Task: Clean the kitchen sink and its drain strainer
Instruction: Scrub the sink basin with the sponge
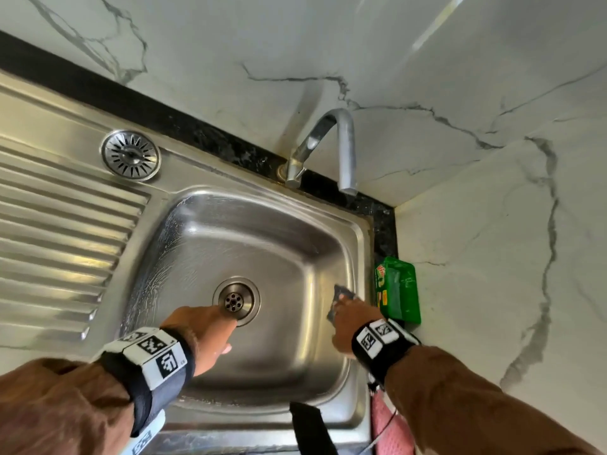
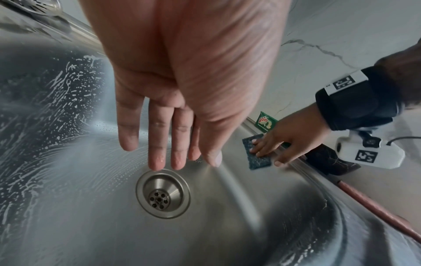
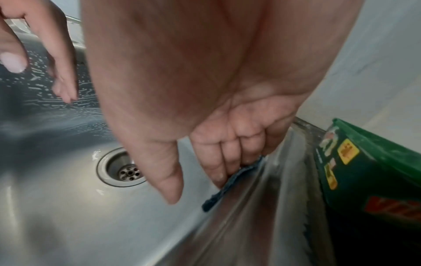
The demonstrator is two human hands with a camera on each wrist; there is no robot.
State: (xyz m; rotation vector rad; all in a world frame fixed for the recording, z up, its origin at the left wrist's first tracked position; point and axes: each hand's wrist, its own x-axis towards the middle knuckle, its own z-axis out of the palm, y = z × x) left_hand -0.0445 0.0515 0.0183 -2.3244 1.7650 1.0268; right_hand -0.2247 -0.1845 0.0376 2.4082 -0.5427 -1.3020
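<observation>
The steel sink basin (image 1: pixel 289 244) has streaks of suds on its left wall. Its drain opening (image 1: pixel 236 300) is uncovered. The round drain strainer (image 1: pixel 130 155) lies on the steel ledge to the back left. My left hand (image 1: pixel 210 325) reaches into the basin with straight fingers (image 2: pixel 157 153) just above the drain (image 2: pixel 163 193) and holds nothing. My right hand (image 1: pixel 349 315) presses a dark blue scrub pad (image 2: pixel 258 162) flat against the basin's right wall, close under the rim. In the right wrist view the fingertips (image 3: pixel 218 172) bear on the pad (image 3: pixel 218 194).
A curved faucet (image 1: pixel 330 149) stands at the back rim. The ribbed drainboard (image 1: pixel 59 224) is on the left. A green soap packet (image 1: pixel 399 290) sits on the counter by the right rim. A pink cloth (image 1: pixel 391 428) and a black strap (image 1: pixel 312 428) hang at the front edge.
</observation>
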